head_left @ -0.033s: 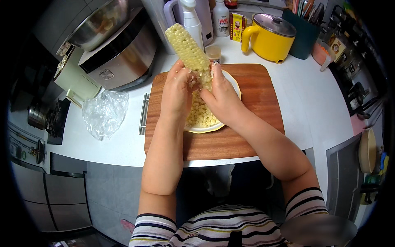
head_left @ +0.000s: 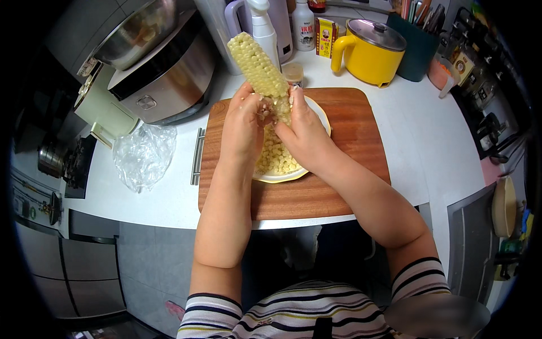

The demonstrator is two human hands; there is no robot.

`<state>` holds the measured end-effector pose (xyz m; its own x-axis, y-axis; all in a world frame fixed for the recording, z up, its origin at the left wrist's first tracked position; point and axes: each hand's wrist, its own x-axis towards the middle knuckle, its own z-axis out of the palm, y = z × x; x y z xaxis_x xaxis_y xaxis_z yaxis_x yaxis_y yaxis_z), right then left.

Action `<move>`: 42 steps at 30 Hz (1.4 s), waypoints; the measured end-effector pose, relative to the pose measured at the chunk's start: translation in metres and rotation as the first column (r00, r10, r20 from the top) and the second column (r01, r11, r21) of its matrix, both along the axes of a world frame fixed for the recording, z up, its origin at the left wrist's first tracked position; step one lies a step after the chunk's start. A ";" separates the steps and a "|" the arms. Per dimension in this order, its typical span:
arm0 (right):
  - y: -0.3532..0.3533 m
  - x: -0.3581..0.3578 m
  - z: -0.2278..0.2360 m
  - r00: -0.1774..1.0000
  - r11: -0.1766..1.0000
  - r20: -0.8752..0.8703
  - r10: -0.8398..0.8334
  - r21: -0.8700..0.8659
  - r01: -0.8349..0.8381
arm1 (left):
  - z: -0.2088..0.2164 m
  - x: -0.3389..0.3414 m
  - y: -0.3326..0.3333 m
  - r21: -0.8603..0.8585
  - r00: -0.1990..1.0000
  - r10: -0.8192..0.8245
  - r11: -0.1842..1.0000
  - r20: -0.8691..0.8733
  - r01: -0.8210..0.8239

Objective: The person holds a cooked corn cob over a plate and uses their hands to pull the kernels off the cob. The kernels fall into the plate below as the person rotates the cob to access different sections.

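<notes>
A pale yellow corn cob (head_left: 258, 65) is held up at a tilt between my two hands, its tip pointing away and to the left. Kernels still cover the far part; the near part, between my fingers, is stripped bare. My left hand (head_left: 244, 116) closes on the cob's lower left side, with bits of kernel stuck to its fingers. From the right, my right hand (head_left: 302, 127) grips the same end, thumb against the bare section. Below them, a white plate (head_left: 323, 116) with a yellow rim holds many loose kernels (head_left: 279, 158). The plate rests on a wooden cutting board (head_left: 355, 147).
Left of the board lie a clear plastic bag (head_left: 144, 155) and a metal rack (head_left: 197, 155). A rice cooker (head_left: 169, 85) carries a steel bowl (head_left: 141, 34). Behind stand a white spray bottle (head_left: 263, 28), a small jar (head_left: 293, 73) and a yellow electric pot (head_left: 370, 56).
</notes>
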<state>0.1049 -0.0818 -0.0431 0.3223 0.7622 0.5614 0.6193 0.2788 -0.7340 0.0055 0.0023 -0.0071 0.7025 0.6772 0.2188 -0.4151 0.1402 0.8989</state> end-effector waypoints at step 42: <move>-0.005 0.002 0.014 0.938 0.982 -0.292 0.187 0.026 -0.187 | -0.003 -0.001 0.009 0.032 0.999 0.006 0.999 0.036 -0.008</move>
<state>0.1072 -0.0868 -0.0295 0.3229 0.8256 0.4626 0.3149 0.3672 -0.8752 0.0043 0.0110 -0.0102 0.6891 0.6744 0.2651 -0.4478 0.1088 0.8875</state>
